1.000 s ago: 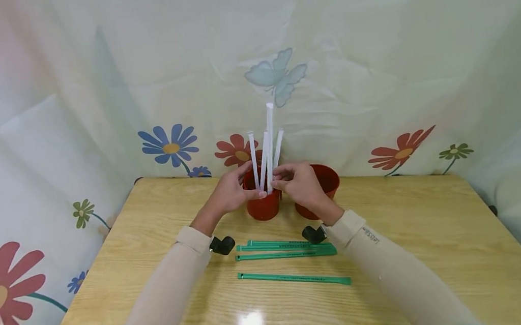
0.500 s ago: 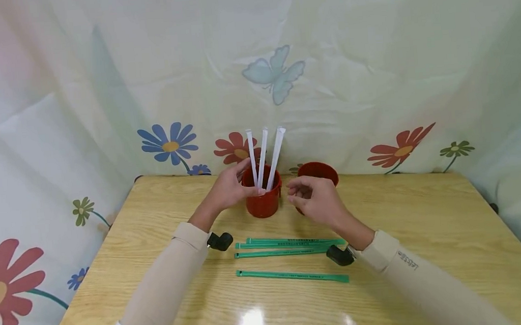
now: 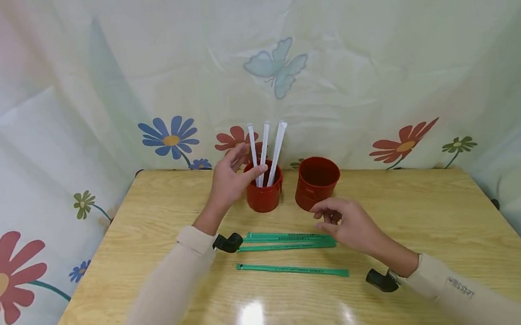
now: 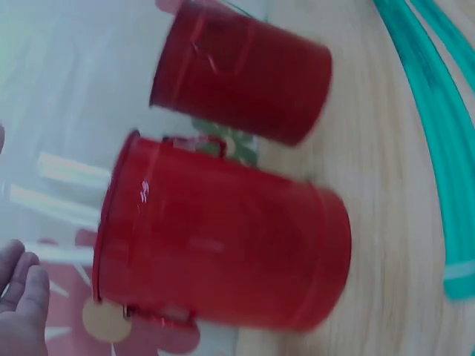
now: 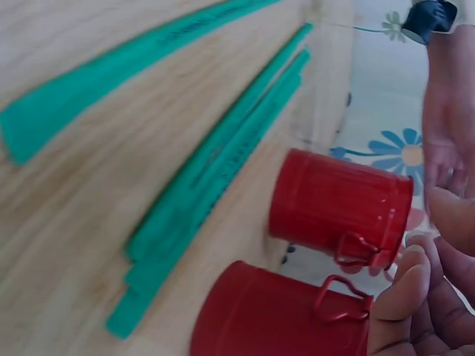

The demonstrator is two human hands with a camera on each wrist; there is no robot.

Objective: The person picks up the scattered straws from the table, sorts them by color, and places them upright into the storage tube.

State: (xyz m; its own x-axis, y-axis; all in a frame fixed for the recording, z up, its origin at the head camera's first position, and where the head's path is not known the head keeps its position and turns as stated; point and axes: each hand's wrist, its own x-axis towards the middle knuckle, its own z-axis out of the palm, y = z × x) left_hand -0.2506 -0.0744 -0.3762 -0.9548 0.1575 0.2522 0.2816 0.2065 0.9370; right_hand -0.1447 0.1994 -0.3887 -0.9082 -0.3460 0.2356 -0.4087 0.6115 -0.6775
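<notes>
My left hand (image 3: 231, 177) is at the rim of the left red bucket (image 3: 263, 198), fingers apart and relaxed, thumb overlapping the white straws in the head view. Several white paper-wrapped straws (image 3: 277, 151) stand in that bucket, tilted different ways. In the left wrist view, this bucket (image 4: 223, 233) looms large, with my fingertips beyond its rim. My right hand (image 3: 350, 224) hovers in front of the right red bucket (image 3: 315, 189), fingers loosely curled around nothing. Below the buckets, several green-wrapped straws (image 3: 290, 247) lie roughly side by side; a single green straw (image 3: 292, 269) lies nearer.
The wooden table (image 3: 430, 220) backs onto a hanging cloth (image 3: 341, 74) printed with flowers and a butterfly. Each bucket carries small wire handles on its sides. A black camera mount sits on each wrist, the right one (image 3: 382, 280) low over the table.
My right hand has let go of a white straw, now leaning in the left bucket, and moved right and toward me. My left hand has lifted slightly off the rim.
</notes>
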